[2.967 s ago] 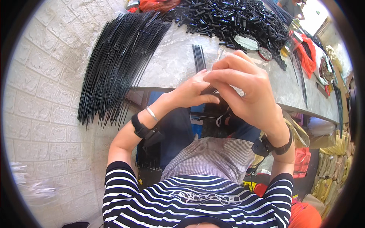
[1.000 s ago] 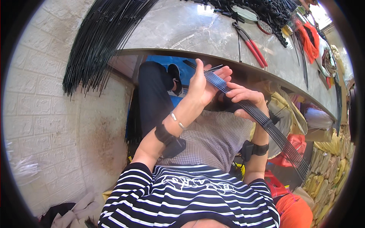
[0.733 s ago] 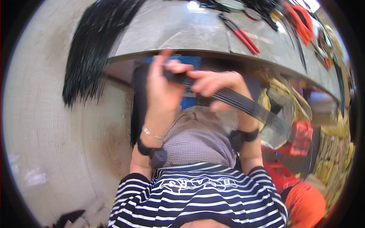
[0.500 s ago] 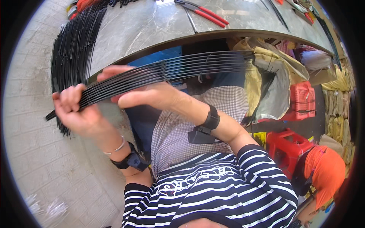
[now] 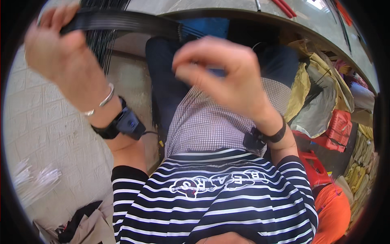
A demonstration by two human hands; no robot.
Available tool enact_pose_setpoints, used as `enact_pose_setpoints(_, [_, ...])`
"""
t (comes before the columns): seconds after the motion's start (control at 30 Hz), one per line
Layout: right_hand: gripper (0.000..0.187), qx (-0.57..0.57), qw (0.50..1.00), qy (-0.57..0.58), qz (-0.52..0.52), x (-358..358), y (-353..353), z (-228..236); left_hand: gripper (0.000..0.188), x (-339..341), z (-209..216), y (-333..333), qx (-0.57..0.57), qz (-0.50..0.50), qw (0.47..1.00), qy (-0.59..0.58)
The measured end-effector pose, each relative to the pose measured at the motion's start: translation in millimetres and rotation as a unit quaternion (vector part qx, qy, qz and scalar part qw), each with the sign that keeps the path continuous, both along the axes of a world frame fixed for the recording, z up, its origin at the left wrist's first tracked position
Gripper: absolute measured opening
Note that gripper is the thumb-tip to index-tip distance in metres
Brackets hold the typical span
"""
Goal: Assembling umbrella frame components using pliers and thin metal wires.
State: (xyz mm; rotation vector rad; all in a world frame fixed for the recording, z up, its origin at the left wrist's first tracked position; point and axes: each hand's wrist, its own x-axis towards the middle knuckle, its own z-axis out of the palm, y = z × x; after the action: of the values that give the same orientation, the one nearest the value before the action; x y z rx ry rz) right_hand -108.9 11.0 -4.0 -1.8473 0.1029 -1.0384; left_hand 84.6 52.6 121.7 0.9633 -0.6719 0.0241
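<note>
My left hand is raised at the upper left, its fingers wrapped round one end of a bundle of long, thin black strips. The bundle stretches rightward, arching slightly, blurred by motion. Its thinner right part passes behind my right hand. That hand hovers above my lap, curved and smeared, with a gap between thumb and fingers and nothing visible between them. Under the bundle, more black strips hang from the table's left side.
A grey tabletop with red-handled pliers lies ahead. To the right are an opened yellowish sack, a red basket and a person in orange. White strips lie at the lower left.
My left hand has moved up with the bundle. My right hand has come away from beneath the bundle, moving right. The view has shifted, and the tabletop shows less.
</note>
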Motion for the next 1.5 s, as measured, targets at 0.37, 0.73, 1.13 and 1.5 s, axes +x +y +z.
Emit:
enact_pose_setpoints(0.37, [0.028,-0.097,0.942,0.19,-0.261,32,-44,-48,0.018,-65,-70,-115,0.1,-0.047,0.98,-0.164])
enact_pose_setpoints(0.73, [0.007,0.395,0.895,0.067,0.197,-25,-70,-115,0.039,-98,-151,-111,0.269,-0.336,0.897,-0.098])
enact_pose_setpoints(1.13, [0.01,0.403,0.879,0.082,0.242,-34,-76,-123,0.074,-111,-152,-95,0.221,-0.371,0.902,-0.012])
enact_pose_setpoints(1.5, [0.012,0.398,0.864,0.126,0.282,-22,-78,-114,0.044,-79,-156,-89,0.247,-0.539,0.799,0.098])
